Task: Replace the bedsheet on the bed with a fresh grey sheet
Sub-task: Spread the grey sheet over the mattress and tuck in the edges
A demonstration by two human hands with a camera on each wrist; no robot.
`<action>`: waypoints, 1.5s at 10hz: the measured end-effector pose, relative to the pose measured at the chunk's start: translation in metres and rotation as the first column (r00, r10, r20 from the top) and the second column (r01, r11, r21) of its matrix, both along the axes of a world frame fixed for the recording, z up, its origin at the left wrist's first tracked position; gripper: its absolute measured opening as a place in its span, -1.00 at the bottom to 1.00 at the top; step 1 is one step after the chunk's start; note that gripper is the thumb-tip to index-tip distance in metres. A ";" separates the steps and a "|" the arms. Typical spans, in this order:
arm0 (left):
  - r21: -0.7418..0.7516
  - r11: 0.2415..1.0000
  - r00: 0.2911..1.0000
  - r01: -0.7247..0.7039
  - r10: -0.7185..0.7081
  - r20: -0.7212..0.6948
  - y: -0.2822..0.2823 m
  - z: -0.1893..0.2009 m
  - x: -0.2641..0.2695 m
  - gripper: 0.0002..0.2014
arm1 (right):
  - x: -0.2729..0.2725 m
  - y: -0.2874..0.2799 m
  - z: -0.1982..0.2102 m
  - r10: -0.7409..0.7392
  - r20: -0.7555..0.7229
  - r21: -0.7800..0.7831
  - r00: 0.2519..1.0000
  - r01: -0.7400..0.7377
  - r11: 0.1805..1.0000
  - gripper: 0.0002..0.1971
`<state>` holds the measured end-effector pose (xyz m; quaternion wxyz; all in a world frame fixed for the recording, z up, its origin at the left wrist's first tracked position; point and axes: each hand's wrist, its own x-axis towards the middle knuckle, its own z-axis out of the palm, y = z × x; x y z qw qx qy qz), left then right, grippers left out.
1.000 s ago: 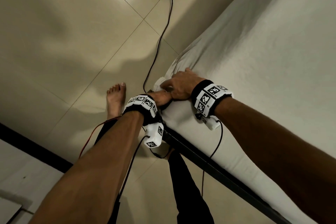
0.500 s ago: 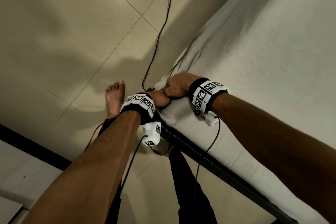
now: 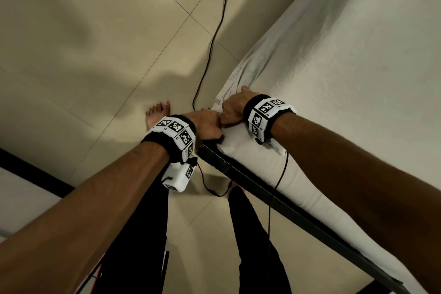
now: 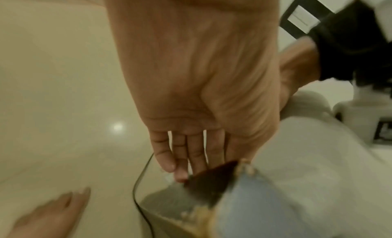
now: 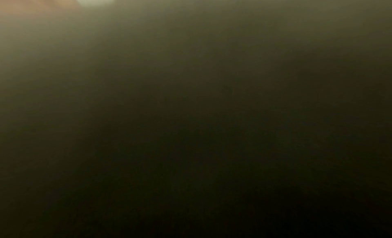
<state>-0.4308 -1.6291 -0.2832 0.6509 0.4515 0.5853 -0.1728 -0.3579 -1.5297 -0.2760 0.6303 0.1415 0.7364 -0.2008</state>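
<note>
At the bed corner: the sheet (image 3: 322, 83) covers the mattress, bunched in folds at the corner above the black frame (image 3: 250, 174).
Right hand (image 3: 232, 108): fingers curled, clamped on the gathered sheet, probably to pull or tuck it.
Left hand (image 3: 206, 126): head view suggests a fist; the wrist view shows straight fingers (image 4: 199, 156) under the lifted corner, exposing blue mattress cover (image 4: 254, 208).
Right wrist view: dark, nothing readable.
Floor (image 3: 95, 55): tiled, with a black cable (image 3: 210, 55).
</note>
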 end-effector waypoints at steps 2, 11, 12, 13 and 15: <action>-0.043 0.989 0.989 0.143 -0.144 -0.019 0.013 -0.015 -0.003 -0.61 | 0.005 0.002 0.003 -0.007 -0.047 -0.021 0.999 0.006 1.000 -0.45; 0.233 0.965 0.990 -0.120 0.133 -0.043 0.019 -0.039 0.011 -0.65 | 0.007 0.003 -0.015 -0.044 -0.074 -0.054 0.996 0.040 0.998 -0.42; 0.134 0.969 0.977 -0.207 0.200 0.070 0.010 -0.040 0.009 -0.43 | 0.006 0.004 -0.015 -0.039 -0.066 -0.067 0.997 0.035 0.997 -0.45; 0.041 0.972 0.969 -0.231 0.226 0.098 0.009 -0.036 0.006 -0.29 | 0.004 0.003 -0.012 -0.023 -0.060 -0.068 0.998 0.019 0.997 -0.48; -0.242 0.902 0.917 -0.358 0.389 0.091 0.013 -0.025 -0.002 -0.10 | 0.006 0.011 -0.004 -0.132 -0.229 -0.041 0.964 0.126 0.991 -0.60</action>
